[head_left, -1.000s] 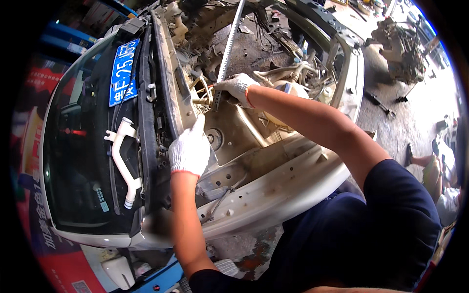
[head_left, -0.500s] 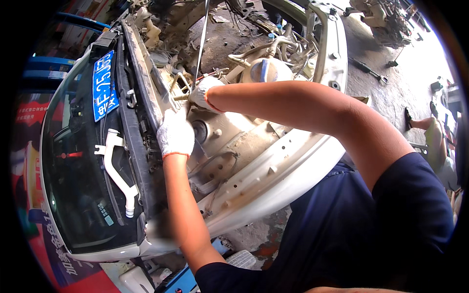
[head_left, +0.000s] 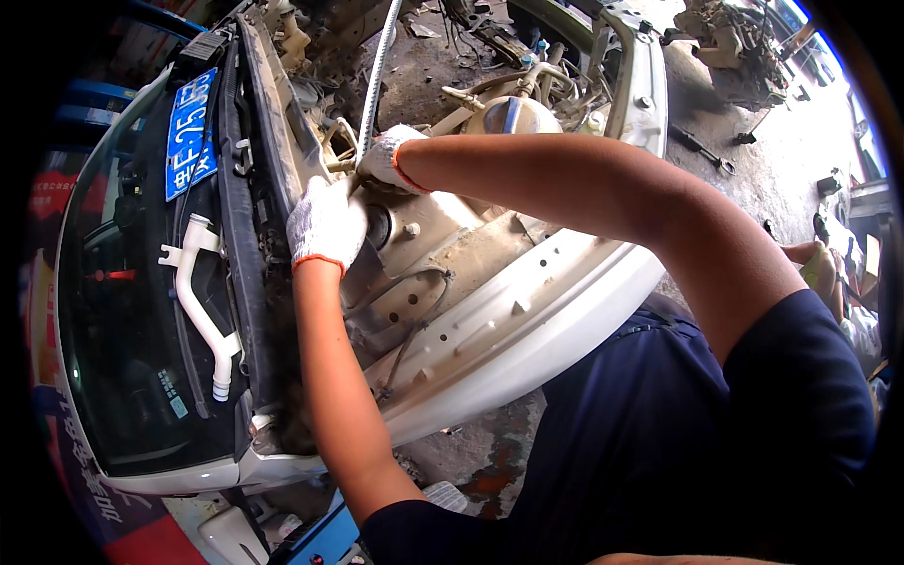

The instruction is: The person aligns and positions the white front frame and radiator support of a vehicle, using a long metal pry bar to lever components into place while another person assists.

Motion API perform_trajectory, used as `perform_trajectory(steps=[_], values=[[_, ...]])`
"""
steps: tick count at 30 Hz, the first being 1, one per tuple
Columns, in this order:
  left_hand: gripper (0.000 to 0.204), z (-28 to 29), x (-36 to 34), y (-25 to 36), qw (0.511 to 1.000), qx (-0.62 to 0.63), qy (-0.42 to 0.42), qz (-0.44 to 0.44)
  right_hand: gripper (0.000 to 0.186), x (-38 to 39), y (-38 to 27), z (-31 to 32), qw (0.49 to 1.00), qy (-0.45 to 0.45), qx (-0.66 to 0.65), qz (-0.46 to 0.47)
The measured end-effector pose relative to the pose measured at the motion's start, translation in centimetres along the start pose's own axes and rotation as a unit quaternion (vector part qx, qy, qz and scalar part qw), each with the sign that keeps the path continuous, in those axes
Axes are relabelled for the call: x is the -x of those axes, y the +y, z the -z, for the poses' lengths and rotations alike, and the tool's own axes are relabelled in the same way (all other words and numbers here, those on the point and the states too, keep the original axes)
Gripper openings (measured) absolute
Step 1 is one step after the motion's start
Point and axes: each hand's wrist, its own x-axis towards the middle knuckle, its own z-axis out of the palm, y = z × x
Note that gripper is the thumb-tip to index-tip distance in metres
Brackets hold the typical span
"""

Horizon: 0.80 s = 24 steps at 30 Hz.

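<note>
Both of my hands wear white knitted gloves with orange cuffs and work close together in the car's open engine bay. My right hand [head_left: 391, 160] is closed at the lower end of a long, thin, light strip [head_left: 379, 80] with a ribbed edge, which rises past the top of the view. Just left of it and nearer me, my left hand [head_left: 328, 223] is closed by the bay's rear wall; the glove hides what its fingers grip. A tan bent metal pipe [head_left: 341, 132] stands beyond the fingers. The dusty strut tower [head_left: 411, 229] lies to the right of my left hand.
A white plastic pipe [head_left: 200, 297] lies on the windscreen [head_left: 122, 348] near a blue plate [head_left: 191, 132]. The white fender [head_left: 527, 344] curves between my body and the bay. A round reservoir [head_left: 497, 117] sits beyond my right forearm. Tools and parts lie on the floor at right.
The view has shifted slightly, moving the car and hands left in the picture. The strip shows a broader, ribbed face than before. Both hands stay at the same spot in the bay.
</note>
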Motion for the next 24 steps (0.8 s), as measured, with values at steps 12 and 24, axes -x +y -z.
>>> perform_trajectory(steps=[12, 24], values=[[0.043, 0.6, 0.5, 1.1, 0.999, -0.033, -0.017, 0.022, 0.022, -0.5, 0.9, -0.7, 0.997, 0.026, -0.003, 0.068], [0.04, 0.5, 0.5, 1.2, 0.999, -0.043, -0.011, 0.017, 0.022, 6.2, -1.5, 3.0, 0.962, 0.011, -0.263, -0.075]])
